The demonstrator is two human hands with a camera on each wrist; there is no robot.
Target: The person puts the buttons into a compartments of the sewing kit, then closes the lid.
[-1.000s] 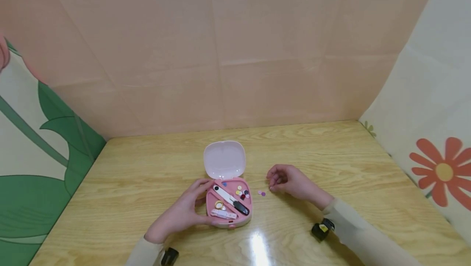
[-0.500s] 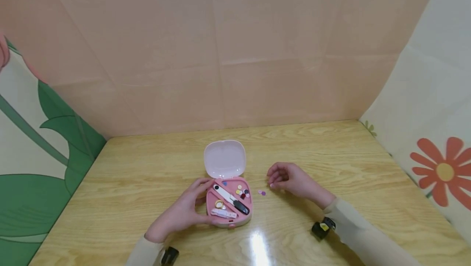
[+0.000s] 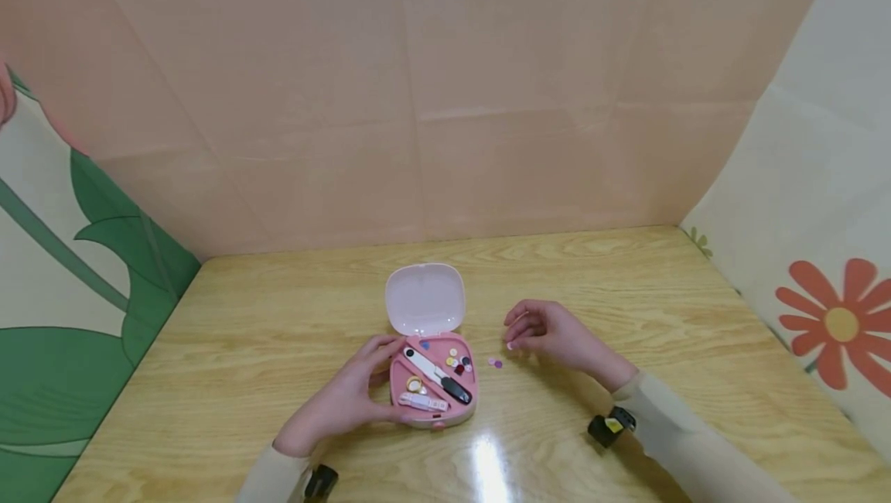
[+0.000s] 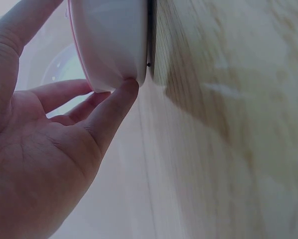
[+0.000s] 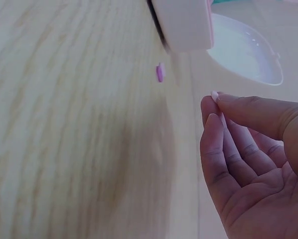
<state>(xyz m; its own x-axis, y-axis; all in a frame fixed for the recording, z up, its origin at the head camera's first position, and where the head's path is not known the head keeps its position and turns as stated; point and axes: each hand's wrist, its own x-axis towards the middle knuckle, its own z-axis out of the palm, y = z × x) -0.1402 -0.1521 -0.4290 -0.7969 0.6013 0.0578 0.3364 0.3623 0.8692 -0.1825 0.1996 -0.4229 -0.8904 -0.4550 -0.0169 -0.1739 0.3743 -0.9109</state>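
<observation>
A small pink sewing box stands on the table with its pale lid raised at the back. My left hand grips its left side, thumb at the front corner and fingers at the back. Inside lie a white tool with a black end, a gold ring-like piece, a white strip with markings and several buttons. To the right of the box, my right hand pinches a small pale button between thumb and index finger, above the table.
A pink button and a purple button lie on the wood-grain table between the box and the right hand. A plain pinkish backdrop rises behind the table. Printed sheets with leaves and a red flower flank it.
My right hand has risen slightly away from the table, and the pale button now shows at its fingertips. The left hand keeps its grip on the box.
</observation>
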